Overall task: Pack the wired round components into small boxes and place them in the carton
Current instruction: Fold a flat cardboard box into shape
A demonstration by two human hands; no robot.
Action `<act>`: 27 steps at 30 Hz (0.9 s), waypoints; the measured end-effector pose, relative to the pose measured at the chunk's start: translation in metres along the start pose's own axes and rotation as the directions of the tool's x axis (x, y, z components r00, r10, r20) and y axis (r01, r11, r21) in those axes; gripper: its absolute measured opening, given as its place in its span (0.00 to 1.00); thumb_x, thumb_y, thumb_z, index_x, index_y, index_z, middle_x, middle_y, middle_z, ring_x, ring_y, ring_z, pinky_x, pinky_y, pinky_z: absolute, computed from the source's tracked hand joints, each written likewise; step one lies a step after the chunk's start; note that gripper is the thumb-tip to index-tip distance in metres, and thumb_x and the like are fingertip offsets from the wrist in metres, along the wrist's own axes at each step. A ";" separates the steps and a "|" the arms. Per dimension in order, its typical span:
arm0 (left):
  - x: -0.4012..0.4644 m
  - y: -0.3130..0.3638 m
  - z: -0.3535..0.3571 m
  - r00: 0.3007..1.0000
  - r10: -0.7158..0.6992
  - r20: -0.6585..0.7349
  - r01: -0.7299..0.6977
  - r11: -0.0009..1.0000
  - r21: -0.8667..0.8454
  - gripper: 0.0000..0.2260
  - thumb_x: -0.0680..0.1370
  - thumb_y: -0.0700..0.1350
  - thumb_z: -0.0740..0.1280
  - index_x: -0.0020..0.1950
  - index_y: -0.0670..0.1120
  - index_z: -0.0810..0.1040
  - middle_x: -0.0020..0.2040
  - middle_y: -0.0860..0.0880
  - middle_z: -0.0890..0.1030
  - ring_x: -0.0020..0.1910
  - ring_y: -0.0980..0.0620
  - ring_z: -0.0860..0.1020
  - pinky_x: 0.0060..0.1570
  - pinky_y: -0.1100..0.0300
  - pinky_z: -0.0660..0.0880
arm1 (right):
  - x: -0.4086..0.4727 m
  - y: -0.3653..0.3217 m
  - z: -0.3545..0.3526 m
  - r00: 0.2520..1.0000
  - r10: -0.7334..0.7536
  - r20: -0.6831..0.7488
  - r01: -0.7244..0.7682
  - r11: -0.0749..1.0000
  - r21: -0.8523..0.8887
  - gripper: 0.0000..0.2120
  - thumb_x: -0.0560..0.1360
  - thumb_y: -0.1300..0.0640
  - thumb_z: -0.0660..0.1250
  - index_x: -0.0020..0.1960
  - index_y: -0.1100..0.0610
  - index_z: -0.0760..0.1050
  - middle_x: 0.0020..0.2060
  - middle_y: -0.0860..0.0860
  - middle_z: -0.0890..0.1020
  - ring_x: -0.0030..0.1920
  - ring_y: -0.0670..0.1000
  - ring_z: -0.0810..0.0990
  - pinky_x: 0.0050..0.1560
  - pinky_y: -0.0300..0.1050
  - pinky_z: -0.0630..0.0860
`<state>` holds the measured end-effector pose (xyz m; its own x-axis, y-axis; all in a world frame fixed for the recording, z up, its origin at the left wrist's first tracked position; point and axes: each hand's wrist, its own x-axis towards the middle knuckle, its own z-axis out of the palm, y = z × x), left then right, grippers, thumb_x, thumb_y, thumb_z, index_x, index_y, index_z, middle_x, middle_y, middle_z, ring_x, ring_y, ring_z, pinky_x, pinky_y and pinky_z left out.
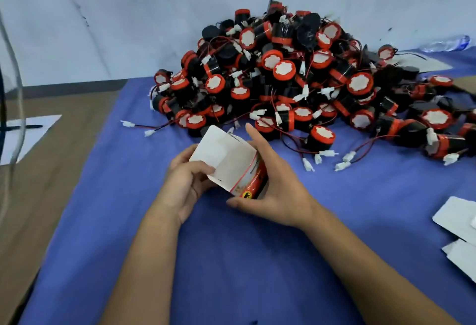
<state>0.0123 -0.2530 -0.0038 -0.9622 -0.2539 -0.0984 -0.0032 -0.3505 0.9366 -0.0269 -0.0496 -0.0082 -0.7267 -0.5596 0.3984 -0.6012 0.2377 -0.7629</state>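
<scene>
- My left hand [184, 181] pinches the small box [229, 165] flap; my right hand [270, 183] wraps its side.
- If I squeeze hard, the box could crush.

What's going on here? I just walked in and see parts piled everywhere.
A person is packing. The left hand and right hand both hold one small box, its white flaps open. Behind it, a heap of wired round components lies unpacked on the blue cloth. Flat box blanks wait at the right.
</scene>
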 end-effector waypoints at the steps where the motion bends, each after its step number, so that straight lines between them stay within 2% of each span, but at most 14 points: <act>1: 0.000 0.001 0.001 0.999 0.033 0.013 -0.033 0.999 -0.018 0.15 0.65 0.37 0.70 0.46 0.52 0.88 0.51 0.44 0.87 0.50 0.43 0.85 0.44 0.47 0.85 | -0.001 0.000 0.000 0.999 0.038 -0.033 -0.035 0.995 0.091 0.56 0.67 0.47 0.82 0.83 0.46 0.50 0.72 0.34 0.71 0.73 0.40 0.70 0.71 0.43 0.71; 2: 0.000 0.001 0.004 0.996 0.069 0.064 -0.067 0.997 -0.038 0.13 0.68 0.41 0.74 0.51 0.51 0.87 0.56 0.43 0.86 0.54 0.42 0.84 0.50 0.44 0.85 | 0.000 0.000 0.000 0.994 0.086 -0.070 -0.070 0.976 0.208 0.51 0.68 0.48 0.81 0.82 0.47 0.55 0.69 0.31 0.73 0.71 0.38 0.72 0.69 0.38 0.72; 3: -0.003 0.001 0.008 0.985 0.097 0.145 -0.091 0.995 -0.048 0.18 0.69 0.46 0.78 0.59 0.51 0.86 0.61 0.42 0.84 0.59 0.41 0.83 0.54 0.44 0.84 | 0.001 0.000 0.000 0.984 0.150 -0.097 -0.109 0.934 0.340 0.45 0.69 0.48 0.80 0.80 0.48 0.61 0.67 0.33 0.77 0.69 0.40 0.75 0.66 0.38 0.75; 5: -0.005 0.000 0.014 0.936 0.098 0.339 -0.100 0.995 -0.010 0.38 0.67 0.56 0.82 0.75 0.52 0.74 0.72 0.42 0.78 0.68 0.43 0.79 0.60 0.48 0.81 | 0.004 -0.002 -0.002 0.950 0.304 -0.068 -0.199 0.760 0.619 0.32 0.71 0.45 0.76 0.72 0.53 0.73 0.62 0.47 0.83 0.63 0.50 0.82 0.64 0.50 0.80; 6: -0.006 0.000 0.015 0.900 0.097 0.425 -0.127 0.991 0.043 0.47 0.66 0.56 0.83 0.80 0.54 0.66 0.78 0.45 0.72 0.74 0.45 0.74 0.66 0.50 0.78 | 0.005 -0.001 -0.004 0.934 0.357 0.006 -0.245 0.630 0.737 0.28 0.73 0.44 0.74 0.69 0.55 0.77 0.61 0.53 0.84 0.61 0.55 0.84 0.62 0.56 0.80; 8: -0.008 -0.001 0.012 0.815 0.072 0.574 -0.221 0.956 0.193 0.58 0.65 0.51 0.85 0.85 0.60 0.50 0.84 0.53 0.61 0.82 0.51 0.60 0.75 0.50 0.69 | 0.004 0.000 -0.012 0.908 0.385 0.164 -0.327 0.409 0.852 0.22 0.77 0.43 0.71 0.65 0.54 0.82 0.61 0.58 0.84 0.61 0.58 0.84 0.58 0.56 0.81; 9: -0.010 -0.002 0.012 0.800 0.044 0.599 -0.258 0.926 0.276 0.60 0.65 0.50 0.85 0.84 0.64 0.47 0.84 0.58 0.57 0.83 0.55 0.56 0.76 0.49 0.68 | 0.004 0.000 -0.016 0.891 0.397 0.221 -0.365 0.337 0.868 0.21 0.76 0.42 0.71 0.64 0.53 0.83 0.62 0.59 0.83 0.63 0.60 0.82 0.58 0.57 0.81; 11: -0.014 -0.001 0.016 0.844 0.071 0.532 -0.335 0.844 0.419 0.62 0.64 0.49 0.86 0.82 0.69 0.44 0.83 0.65 0.55 0.82 0.62 0.56 0.73 0.47 0.73 | 0.003 0.001 -0.022 0.856 0.421 0.300 -0.431 0.261 0.864 0.23 0.74 0.41 0.72 0.64 0.54 0.83 0.63 0.61 0.82 0.66 0.62 0.80 0.62 0.61 0.80; 12: -0.015 -0.001 0.020 0.860 0.116 0.497 -0.371 0.812 0.451 0.63 0.64 0.49 0.86 0.82 0.69 0.43 0.82 0.67 0.55 0.80 0.63 0.60 0.69 0.50 0.76 | 0.003 0.001 -0.024 0.843 0.427 0.327 -0.460 0.257 0.850 0.23 0.74 0.41 0.72 0.63 0.55 0.83 0.63 0.61 0.83 0.65 0.62 0.81 0.61 0.60 0.81; 14: -0.015 -0.003 0.028 0.861 0.199 0.468 -0.432 0.772 0.465 0.65 0.63 0.46 0.86 0.82 0.67 0.41 0.81 0.68 0.57 0.74 0.64 0.70 0.61 0.55 0.81 | 0.003 -0.004 -0.024 0.825 0.430 0.367 -0.511 0.291 0.809 0.19 0.75 0.42 0.71 0.57 0.53 0.86 0.58 0.58 0.85 0.57 0.57 0.86 0.51 0.53 0.84; 16: -0.013 -0.007 0.032 0.858 0.261 0.441 -0.472 0.741 0.479 0.66 0.62 0.46 0.87 0.83 0.66 0.41 0.79 0.69 0.63 0.73 0.62 0.72 0.60 0.57 0.80 | 0.002 -0.010 -0.024 0.807 0.436 0.398 -0.555 0.328 0.765 0.16 0.74 0.41 0.71 0.53 0.51 0.88 0.54 0.54 0.87 0.50 0.52 0.87 0.45 0.48 0.83; 21: -0.013 -0.013 0.033 0.850 0.298 0.435 -0.491 0.747 0.447 0.63 0.65 0.33 0.81 0.82 0.70 0.45 0.69 0.58 0.78 0.63 0.53 0.82 0.51 0.61 0.82 | 0.001 -0.013 -0.022 0.803 0.427 0.415 -0.555 0.287 0.781 0.18 0.76 0.41 0.70 0.56 0.51 0.87 0.59 0.56 0.85 0.55 0.54 0.86 0.53 0.49 0.82; 24: -0.014 -0.013 0.035 0.856 0.321 0.406 -0.492 0.748 0.445 0.60 0.67 0.35 0.78 0.81 0.71 0.43 0.65 0.53 0.80 0.57 0.50 0.84 0.47 0.60 0.83 | 0.001 -0.014 -0.020 0.820 0.394 0.415 -0.541 0.300 0.785 0.19 0.78 0.41 0.66 0.57 0.53 0.86 0.60 0.58 0.85 0.55 0.55 0.85 0.55 0.50 0.81; 27: -0.015 -0.014 0.037 0.868 0.290 0.404 -0.465 0.763 0.450 0.57 0.68 0.40 0.76 0.80 0.73 0.42 0.62 0.59 0.82 0.55 0.52 0.85 0.46 0.59 0.83 | 0.003 -0.015 -0.015 0.832 0.413 0.370 -0.517 0.333 0.789 0.22 0.79 0.41 0.65 0.61 0.56 0.85 0.60 0.61 0.84 0.57 0.60 0.84 0.56 0.56 0.82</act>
<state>0.0162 -0.2108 -0.0028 -0.9457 0.0424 0.3223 0.3221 0.2562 0.9114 -0.0249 -0.0427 0.0123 -0.7300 -0.6613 -0.1725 0.4371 -0.2577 -0.8617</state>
